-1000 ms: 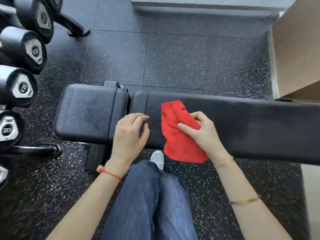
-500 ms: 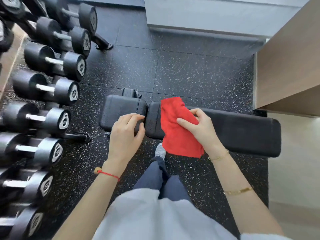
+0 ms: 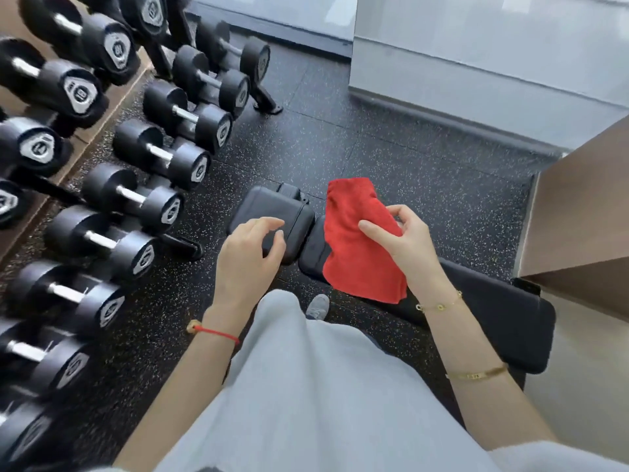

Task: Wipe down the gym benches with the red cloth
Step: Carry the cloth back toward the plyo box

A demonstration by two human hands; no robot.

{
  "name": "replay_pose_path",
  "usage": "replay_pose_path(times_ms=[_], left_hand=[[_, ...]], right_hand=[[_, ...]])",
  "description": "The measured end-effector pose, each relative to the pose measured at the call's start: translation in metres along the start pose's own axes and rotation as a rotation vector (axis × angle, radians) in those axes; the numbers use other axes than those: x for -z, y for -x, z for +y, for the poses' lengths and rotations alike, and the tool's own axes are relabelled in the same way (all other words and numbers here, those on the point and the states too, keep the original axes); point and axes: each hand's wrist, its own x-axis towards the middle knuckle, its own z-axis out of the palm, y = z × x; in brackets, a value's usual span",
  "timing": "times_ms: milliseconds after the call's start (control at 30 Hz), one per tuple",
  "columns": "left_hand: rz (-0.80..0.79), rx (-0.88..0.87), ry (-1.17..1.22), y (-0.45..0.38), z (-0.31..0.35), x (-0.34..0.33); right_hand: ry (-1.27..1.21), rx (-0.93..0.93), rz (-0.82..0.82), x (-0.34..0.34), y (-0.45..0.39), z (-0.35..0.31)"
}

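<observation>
Black dumbbells racked left — speckled rubber floor.

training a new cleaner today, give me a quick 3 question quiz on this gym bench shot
1. True or false: the right hand holds the red cloth.
2. Where are the dumbbells? A) racked on the person's left B) lying on the bench C) in a box
3. Fill in: the left hand holds ____.

Key: 1 true; 2 A; 3 nothing, its fingers hang relaxed above the bench's seat pad.
</observation>
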Motion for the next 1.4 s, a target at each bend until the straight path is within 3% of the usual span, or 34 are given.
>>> replay_pose_path(times_ms=[333, 567, 767, 1033, 1400], left_hand=[[0.214, 0.399, -0.007, 0.159, 0.047, -0.009], [0.430, 0.676, -0.034, 0.266, 0.066, -0.012], [0.648, 0.935, -0.072, 0.347, 0.075, -0.007], [0.853, 1.218, -0.082, 0.448, 0.072, 0.007], [0.987, 1.425, -0.120, 0.646, 0.021, 0.071]], right_hand=[[0.142, 0.068, -0.337, 0.026, 0.054, 0.022], [0.265, 0.075, -0.647, 0.005, 0.102, 0.038], [0.388, 0.112, -0.947, -0.042, 0.146, 0.035], [0.556, 0.162, -1.224, -0.125, 0.226, 0.055], [0.590, 0.119, -1.495, -0.249, 0.431, 0.126]])
